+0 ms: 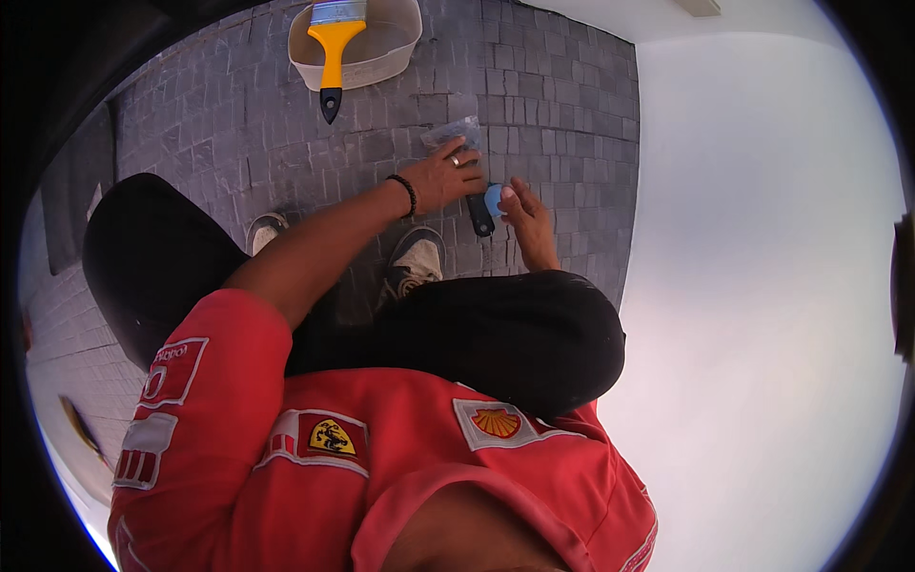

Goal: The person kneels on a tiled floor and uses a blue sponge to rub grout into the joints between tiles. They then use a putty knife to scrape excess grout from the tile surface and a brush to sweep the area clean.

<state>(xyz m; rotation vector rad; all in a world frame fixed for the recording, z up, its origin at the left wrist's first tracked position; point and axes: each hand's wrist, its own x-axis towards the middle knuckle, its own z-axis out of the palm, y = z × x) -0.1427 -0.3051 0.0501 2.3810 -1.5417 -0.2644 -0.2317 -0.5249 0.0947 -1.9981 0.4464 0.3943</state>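
My left hand (440,179) lies low over the tiled floor with its fingers spread, a ring on one finger and a dark beaded band at the wrist. Just beyond its fingertips is a shiny, see-through greyish sheet (463,130); whether it is film or a blade I cannot tell. A black tool handle (481,217) with a hole in its end points toward me beside those fingers, its other end hidden under the hand. To the right, my right hand (530,217) pinches a small round light-blue thing (494,199) against the handle's side.
A wide paintbrush (333,55) with a yellow and black handle rests across a pale oval tub (389,69) ahead. Grey stone-patterned floor (553,105) meets a white wall (753,238) on the right. My shoe (417,257) and bent knees are close to the hands.
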